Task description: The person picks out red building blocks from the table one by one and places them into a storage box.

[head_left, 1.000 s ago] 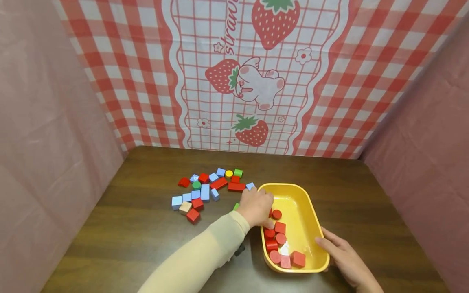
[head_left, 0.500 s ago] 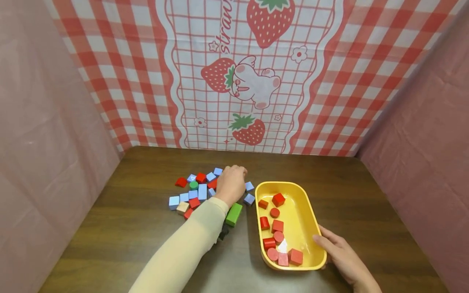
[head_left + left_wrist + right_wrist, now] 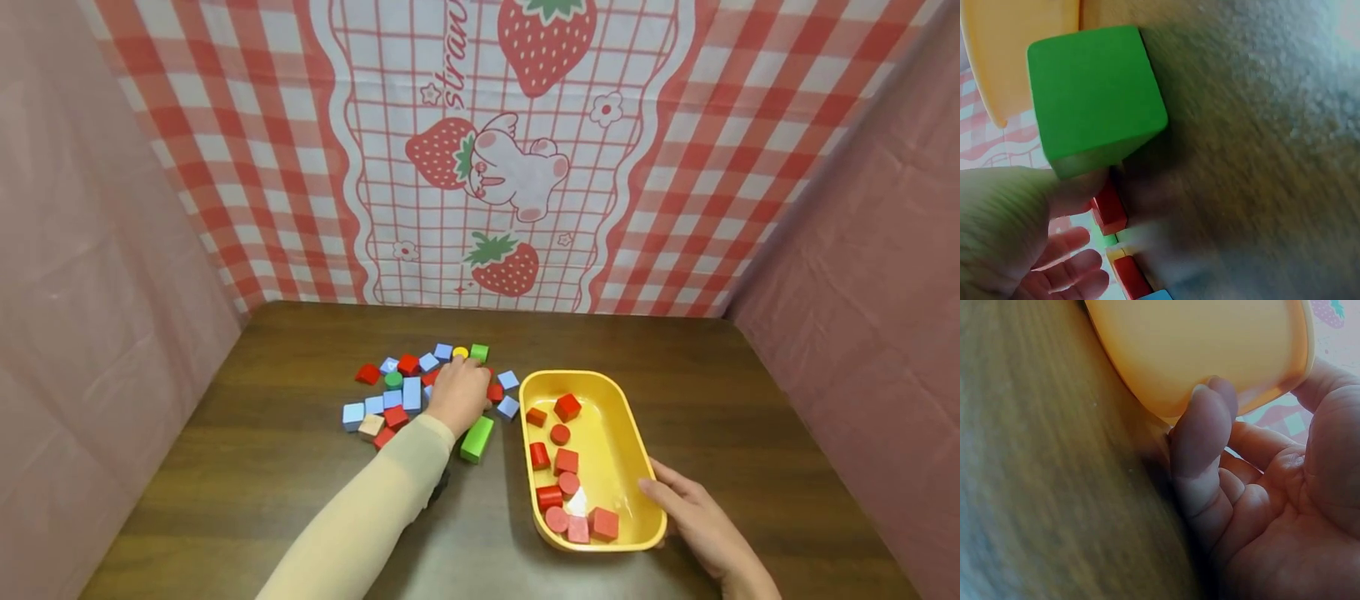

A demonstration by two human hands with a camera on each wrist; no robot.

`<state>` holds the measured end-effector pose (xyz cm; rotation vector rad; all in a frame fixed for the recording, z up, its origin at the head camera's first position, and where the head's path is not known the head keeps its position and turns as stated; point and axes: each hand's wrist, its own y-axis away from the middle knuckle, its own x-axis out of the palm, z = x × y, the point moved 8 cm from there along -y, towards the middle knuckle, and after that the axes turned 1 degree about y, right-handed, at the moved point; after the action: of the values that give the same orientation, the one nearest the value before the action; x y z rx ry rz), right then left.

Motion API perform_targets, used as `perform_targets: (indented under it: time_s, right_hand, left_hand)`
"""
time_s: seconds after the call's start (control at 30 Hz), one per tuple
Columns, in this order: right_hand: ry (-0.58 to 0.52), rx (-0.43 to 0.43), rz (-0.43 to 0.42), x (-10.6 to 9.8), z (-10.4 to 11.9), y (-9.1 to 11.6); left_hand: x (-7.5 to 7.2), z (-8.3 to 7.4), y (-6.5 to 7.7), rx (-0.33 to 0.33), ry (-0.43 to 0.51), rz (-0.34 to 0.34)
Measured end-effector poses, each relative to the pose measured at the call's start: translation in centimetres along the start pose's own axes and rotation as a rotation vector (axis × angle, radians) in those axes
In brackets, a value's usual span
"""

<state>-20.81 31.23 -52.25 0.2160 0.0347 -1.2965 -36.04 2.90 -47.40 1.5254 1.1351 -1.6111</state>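
My left hand [image 3: 459, 393] hovers low over the cluster of blocks, its thumb beside a red block [image 3: 495, 392]. In the left wrist view a gap shows between thumb and fingers [image 3: 1072, 265], with red blocks just past their tips. A green block [image 3: 477, 440] stands near that wrist and looms large in the wrist view. With thumb over the rim and fingers beneath, my right hand [image 3: 693, 517] grips the right side of a yellow tub [image 3: 626, 467]. Several red blocks lie inside the tub, among them a cube [image 3: 603, 523] and a cylinder [image 3: 549, 497].
Left of the tub lie blue blocks [image 3: 412, 394], a natural wood block [image 3: 371, 427], a dark green cylinder [image 3: 393, 381] and a yellow piece [image 3: 461, 353]. A checked strawberry cloth [image 3: 300, 183] hangs behind the brown table [image 3: 225, 483]. Pink curtains [image 3: 862, 250] flank both sides.
My left hand has come from the tub's left rim back to the blocks, then shifted slightly nearer. A red cube and a small red block now show in the tub's far end. The right hand keeps its grip.
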Motion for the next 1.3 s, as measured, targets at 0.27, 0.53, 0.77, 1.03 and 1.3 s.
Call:
perform_targets:
  time_s: [0.27,0.53,0.77,1.03,1.3]
  right_hand:
    - [-0.005,0.017,-0.002,-0.1,-0.3,0.0]
    - [-0.005,0.008,-0.009,0.0,-0.2,-0.1]
    - [-0.014,0.006,-0.011,-0.1,-0.2,0.0]
    - [0.02,0.053,-0.051,-0.2,-0.4,0.1]
    - [0.023,0.081,-0.065,0.0,-0.4,0.1]
  left_hand:
    - [0.6,-0.4,0.6,0.095,0.086,0.16]
    - [-0.4,0.6,0.6,-0.01,0.331,0.06]
    - [-3.5,-1.9,0.5,0.106,0.507,-0.084]
    - [-2.5,-7.5,0.2,0.182,0.111,-0.03]
    - [-1.3,-9.1,-0.3,0.077,-0.095,0.063]
